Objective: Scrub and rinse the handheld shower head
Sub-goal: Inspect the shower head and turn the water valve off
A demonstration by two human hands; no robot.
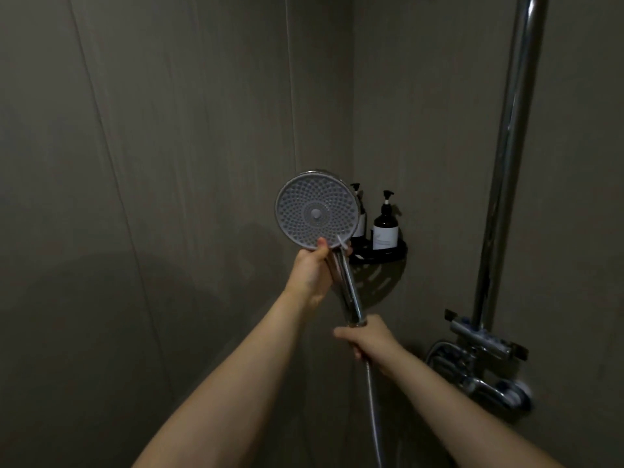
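Shower head (316,209): centre of frame, held up, nozzle face toward the camera.
Left hand (312,270): grips the neck just under the disc, thumb on the rim.
Right hand (366,339): curled round the handle's base where the hose (373,400) joins.
Handling: rigid, probably light; the chrome handle looks slippery when wet, so hold at the neck and base as now; the hose will tug.
Scrubber: none visible, though the light is dim.
Shelf (380,253): behind, centre right, with two bottles (385,224).
Mixer (486,363): lower right, under the riser pipe.
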